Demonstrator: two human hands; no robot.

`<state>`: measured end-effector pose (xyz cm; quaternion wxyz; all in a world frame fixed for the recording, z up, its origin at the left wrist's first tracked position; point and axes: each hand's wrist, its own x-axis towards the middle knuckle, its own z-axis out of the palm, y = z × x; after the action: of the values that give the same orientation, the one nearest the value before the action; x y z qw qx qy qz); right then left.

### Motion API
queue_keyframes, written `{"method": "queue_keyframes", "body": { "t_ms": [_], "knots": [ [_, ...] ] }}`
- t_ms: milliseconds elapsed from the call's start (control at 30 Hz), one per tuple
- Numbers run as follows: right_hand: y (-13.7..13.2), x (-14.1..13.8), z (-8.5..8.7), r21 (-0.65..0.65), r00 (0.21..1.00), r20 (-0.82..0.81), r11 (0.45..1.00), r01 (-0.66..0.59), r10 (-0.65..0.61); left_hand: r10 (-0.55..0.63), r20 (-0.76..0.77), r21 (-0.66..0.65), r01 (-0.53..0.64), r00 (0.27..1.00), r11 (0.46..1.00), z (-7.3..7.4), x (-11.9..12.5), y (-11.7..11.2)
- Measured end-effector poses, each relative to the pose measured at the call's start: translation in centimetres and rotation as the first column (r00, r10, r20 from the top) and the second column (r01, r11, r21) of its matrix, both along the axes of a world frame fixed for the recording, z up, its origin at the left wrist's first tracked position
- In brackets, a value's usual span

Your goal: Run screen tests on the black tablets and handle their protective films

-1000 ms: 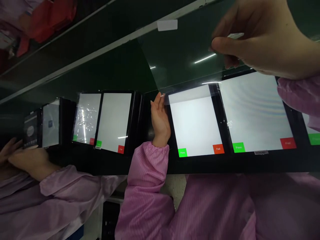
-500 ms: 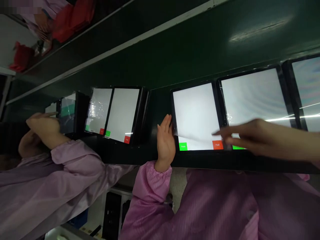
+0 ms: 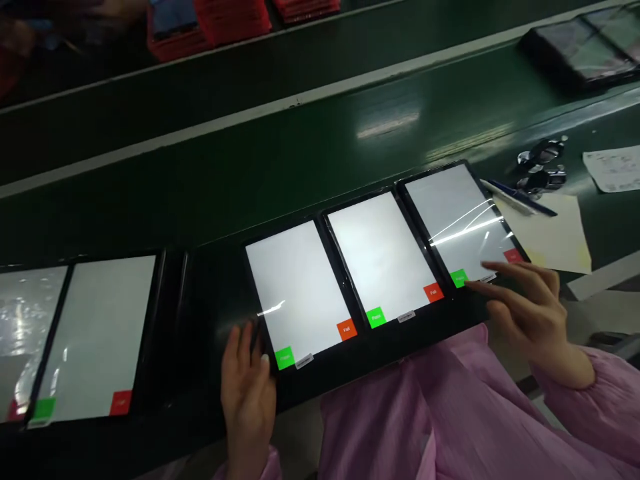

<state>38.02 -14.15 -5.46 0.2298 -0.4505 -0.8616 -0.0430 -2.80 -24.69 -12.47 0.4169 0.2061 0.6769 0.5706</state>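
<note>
Three tablets with lit white screens lie side by side before me, each with a green "Pass" and a red "Fail" box along its lower edge. My left hand [image 3: 249, 387], fingers stretched, rests at the left edge of the left tablet [image 3: 303, 287]. Between the others lies the middle tablet [image 3: 383, 250]. Over the lower part of the right tablet [image 3: 457, 213] is my right hand [image 3: 533, 313], its index finger extended to the green box and the other fingers loosely apart. It holds nothing; whether the fingertip touches the glass I cannot tell.
Farther left lie more lit tablets [image 3: 103, 333]. Pens [image 3: 523, 198] and a yellowish paper [image 3: 555, 233] are right of the row, near small dark shiny items [image 3: 543, 167]. Dark tablets [image 3: 583, 53] sit at the upper right. Red stacks [image 3: 230, 20] and a blurred person's hands are across the bench.
The view has swung to the right, bringing the right tablet, pens and papers fully into sight. My right hand has moved from the left tablet's red box to the right tablet's green box.
</note>
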Motion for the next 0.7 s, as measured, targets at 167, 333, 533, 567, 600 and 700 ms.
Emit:
{"method": "queue_keyframes", "body": {
  "t_ms": [167,333,533,567,600,700],
  "knots": [
    [0.6,1.1,-0.2,0.039,1.0,0.003,0.999,-0.002,0.002,0.044,-0.277,0.063,-0.028,0.96,0.998,1.0,0.3,0.8],
    [2.4,-4.1,0.3,-0.052,0.969,-0.062,0.969,-0.243,0.24,-0.189,-0.825,-0.024,0.3,0.533,0.954,1.6,0.3,0.2],
    [2.5,-8.7,-0.1,-0.101,0.9,-0.197,0.905,-0.413,0.389,-0.274,-0.913,-0.181,0.3,0.304,0.937,1.8,0.7,-1.9],
    [2.4,-8.7,-0.2,-0.097,0.9,-0.203,0.906,-0.412,0.387,-0.276,-0.913,-0.185,0.298,0.3,0.936,1.9,1.0,-2.3],
    [2.4,-8.6,-0.4,-0.091,0.901,-0.196,0.908,-0.409,0.387,-0.275,-0.915,-0.184,0.301,0.295,0.936,2.0,1.3,-2.6],
    [2.8,-8.1,-1.0,-0.051,0.895,-0.157,0.902,-0.429,0.417,-0.256,-0.934,-0.163,0.339,0.25,0.926,2.4,2.0,-2.7]
  ]
}}
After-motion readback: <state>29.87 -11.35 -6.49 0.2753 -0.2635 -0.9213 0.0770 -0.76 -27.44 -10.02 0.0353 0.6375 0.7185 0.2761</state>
